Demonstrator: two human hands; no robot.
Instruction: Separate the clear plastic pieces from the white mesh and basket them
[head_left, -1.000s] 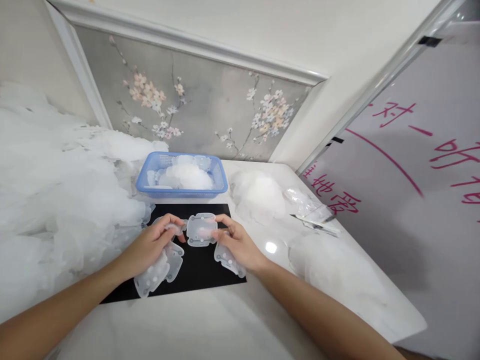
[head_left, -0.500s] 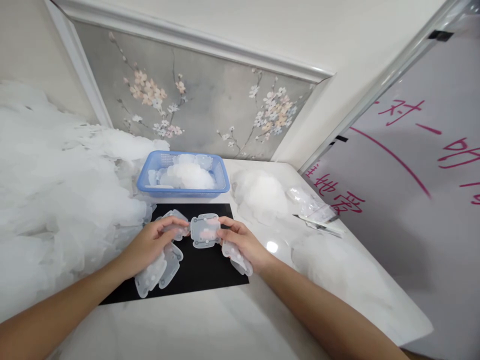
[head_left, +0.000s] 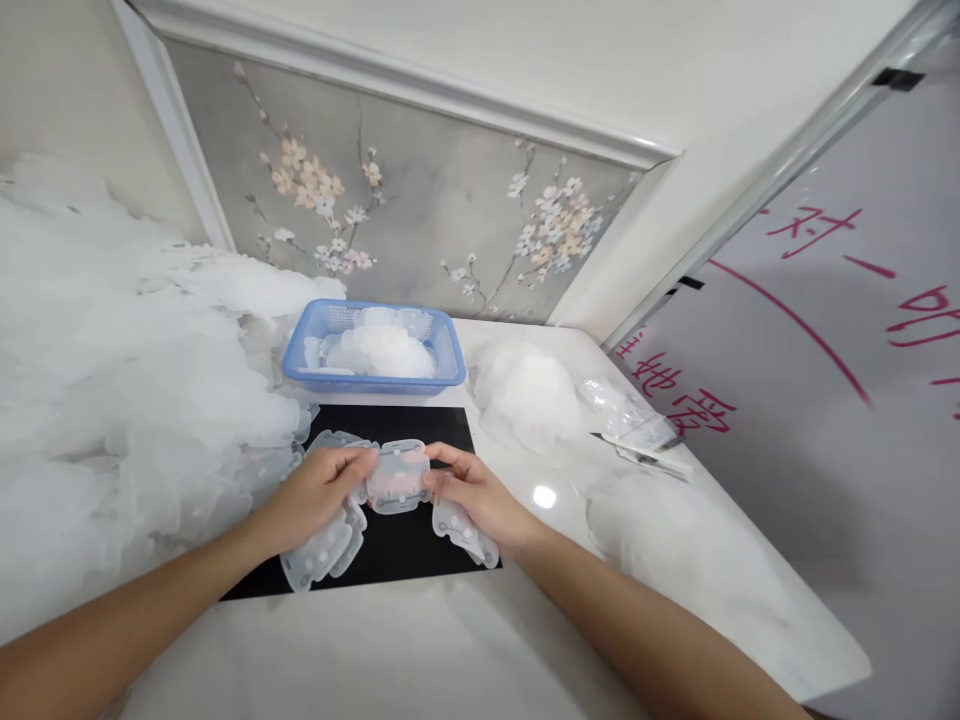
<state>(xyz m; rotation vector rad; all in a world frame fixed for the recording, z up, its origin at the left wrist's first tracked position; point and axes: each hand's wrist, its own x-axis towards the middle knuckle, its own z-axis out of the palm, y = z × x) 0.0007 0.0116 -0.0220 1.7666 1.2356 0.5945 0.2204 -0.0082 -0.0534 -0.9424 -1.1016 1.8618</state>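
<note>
My right hand (head_left: 476, 490) pinches the right edge of a frosted, see-through square lid (head_left: 399, 478) with rounded tabs, held above the black mat (head_left: 397, 555). My left hand (head_left: 322, 490) is closed at the lid's left edge, thumb on top, fingers mostly hidden behind. Several more frosted lids (head_left: 319, 550) lie overlapped beneath my left hand, and another (head_left: 337, 438) shows behind its fingers. A few overlapped lids (head_left: 465, 532) hang or rest below my right palm; whether that hand grips them, I cannot tell.
Behind the mat stands a blue basket (head_left: 375, 385) holding frosted pieces. A big heap of similar pieces (head_left: 135, 380) fills the left side. A smaller pile (head_left: 529, 395), a clear bag (head_left: 626, 410) and thin pen-like items (head_left: 652, 460) lie right. A whiteboard (head_left: 810, 480) stands at right.
My left hand has come right and closed on the lid's left edge, which was apart from it before. The lid has dropped slightly in view. The camera has shifted a little.
</note>
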